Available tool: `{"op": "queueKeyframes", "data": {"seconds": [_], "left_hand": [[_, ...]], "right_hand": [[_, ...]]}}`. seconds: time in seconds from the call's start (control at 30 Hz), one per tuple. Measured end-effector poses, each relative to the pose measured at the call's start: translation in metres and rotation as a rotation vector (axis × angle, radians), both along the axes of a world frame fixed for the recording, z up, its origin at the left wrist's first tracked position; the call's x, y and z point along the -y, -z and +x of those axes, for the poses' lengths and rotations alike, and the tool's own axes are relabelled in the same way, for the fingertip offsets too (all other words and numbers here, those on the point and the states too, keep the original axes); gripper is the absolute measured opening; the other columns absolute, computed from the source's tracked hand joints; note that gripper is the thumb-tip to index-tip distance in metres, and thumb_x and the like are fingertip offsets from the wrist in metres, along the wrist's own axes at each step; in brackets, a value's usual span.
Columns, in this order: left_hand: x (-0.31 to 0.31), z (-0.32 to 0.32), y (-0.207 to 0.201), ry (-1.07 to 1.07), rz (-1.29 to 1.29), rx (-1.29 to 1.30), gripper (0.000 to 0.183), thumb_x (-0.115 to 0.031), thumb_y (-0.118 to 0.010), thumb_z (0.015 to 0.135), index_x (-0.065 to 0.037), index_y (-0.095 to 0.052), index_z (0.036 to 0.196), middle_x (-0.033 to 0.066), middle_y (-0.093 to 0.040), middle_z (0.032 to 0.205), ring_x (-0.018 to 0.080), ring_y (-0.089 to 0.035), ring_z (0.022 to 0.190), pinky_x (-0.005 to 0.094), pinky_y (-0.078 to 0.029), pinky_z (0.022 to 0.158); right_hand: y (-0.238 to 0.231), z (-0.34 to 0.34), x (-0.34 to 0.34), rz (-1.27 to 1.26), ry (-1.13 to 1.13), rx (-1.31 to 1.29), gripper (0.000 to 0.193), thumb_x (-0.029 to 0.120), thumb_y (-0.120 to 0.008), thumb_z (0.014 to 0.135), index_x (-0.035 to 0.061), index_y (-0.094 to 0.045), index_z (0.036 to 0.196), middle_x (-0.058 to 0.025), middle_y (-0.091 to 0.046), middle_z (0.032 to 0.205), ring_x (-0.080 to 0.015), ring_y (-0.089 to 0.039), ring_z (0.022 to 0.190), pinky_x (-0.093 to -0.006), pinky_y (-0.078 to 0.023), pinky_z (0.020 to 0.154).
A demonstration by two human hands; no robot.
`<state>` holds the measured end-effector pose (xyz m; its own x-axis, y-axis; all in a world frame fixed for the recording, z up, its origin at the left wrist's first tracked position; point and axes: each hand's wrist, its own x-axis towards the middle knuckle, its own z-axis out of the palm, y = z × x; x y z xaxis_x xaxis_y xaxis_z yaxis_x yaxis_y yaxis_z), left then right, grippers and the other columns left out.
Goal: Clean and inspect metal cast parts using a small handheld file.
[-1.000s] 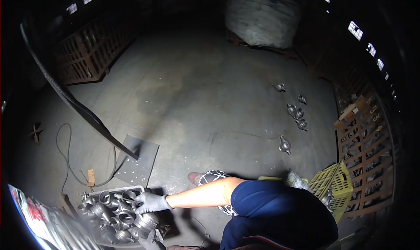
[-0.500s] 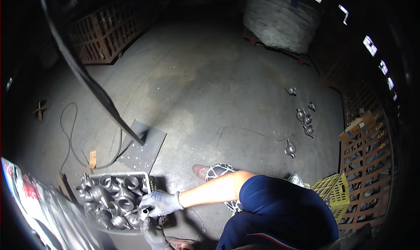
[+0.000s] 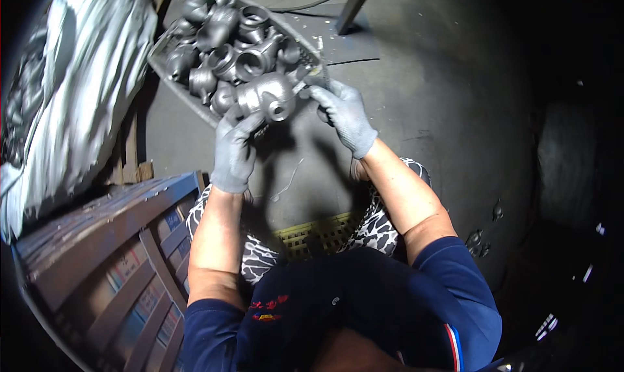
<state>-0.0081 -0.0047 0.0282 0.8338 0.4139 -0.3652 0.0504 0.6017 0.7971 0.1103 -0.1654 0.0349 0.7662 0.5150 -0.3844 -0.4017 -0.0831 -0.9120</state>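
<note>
Near the crate (image 3: 183,93), a casting (image 3: 265,95) is clamped in the left hand (image 3: 234,149); the grip of the right hand (image 3: 350,117), by the crate's right corner, cannot be told.

The left hand (image 3: 233,156) and right hand (image 3: 351,119) wore plain light-grey gloves. The metal casting (image 3: 265,96) between them was silver-grey, as were the castings (image 3: 218,28) in the grey basket (image 3: 184,95). The shirt (image 3: 364,291) was navy blue; its sleeve band (image 3: 454,347) showed red, white and blue stripes. The trousers (image 3: 378,232) carried a white net-like pattern on black. The crate (image 3: 296,237) was yellow, the sheeting (image 3: 97,99) silvery white.
</note>
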Motion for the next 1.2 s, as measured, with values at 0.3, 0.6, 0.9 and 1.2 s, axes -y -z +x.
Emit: {"op": "queueKeyframes", "data": {"seconds": [0.3, 0.6, 0.9, 1.2], "left_hand": [[-0.002, -0.016, -0.001, 0.122, 0.204, 0.015, 0.028, -0.010, -0.062, 0.081, 0.000, -0.061, 0.107, 0.0029, -0.063, 0.095, 0.0090, -0.055, 0.086, 0.0239, -0.043, 0.079], [-0.002, -0.016, -0.011, 0.340, 0.364, 0.061, 0.033, -0.005, -0.061, 0.078, 0.002, -0.060, 0.111, 0.0042, -0.063, 0.102, 0.0094, -0.055, 0.091, 0.0247, -0.044, 0.083], [-0.009, -0.019, -0.004, 0.354, 0.310, 0.051, 0.036, -0.010, -0.064, 0.079, 0.001, -0.059, 0.112, 0.0044, -0.063, 0.104, 0.0106, -0.055, 0.094, 0.0272, -0.043, 0.085], [-0.001, -0.021, -0.001, 0.194, -0.020, 0.186, 0.042, -0.006, -0.055, 0.081, 0.003, -0.049, 0.122, 0.0089, -0.059, 0.114, 0.0181, -0.056, 0.104, 0.0331, -0.044, 0.091]], "right_hand": [[0.011, -0.014, -0.006, 0.142, -0.140, -0.454, 0.027, 0.037, -0.052, 0.092, 0.0135, -0.058, 0.103, 0.0070, -0.050, 0.075, -0.0026, -0.043, 0.050, -0.0164, -0.029, 0.041], [0.045, 0.006, 0.015, 0.712, -0.234, -0.845, 0.024, 0.021, -0.048, 0.091, 0.0066, -0.053, 0.110, -0.0098, -0.063, 0.099, -0.0226, -0.064, 0.084, -0.0294, -0.053, 0.067], [0.020, 0.002, 0.000, 0.396, -0.189, -0.364, 0.038, 0.014, -0.049, 0.089, 0.0063, -0.049, 0.126, -0.0039, -0.061, 0.102, -0.0111, -0.059, 0.081, -0.0249, -0.049, 0.071], [-0.011, -0.003, -0.012, -0.008, -0.231, 0.140, 0.044, 0.021, -0.048, 0.092, 0.0048, -0.045, 0.133, 0.0043, -0.049, 0.073, -0.0030, -0.038, 0.053, -0.0184, -0.029, 0.047]]}}
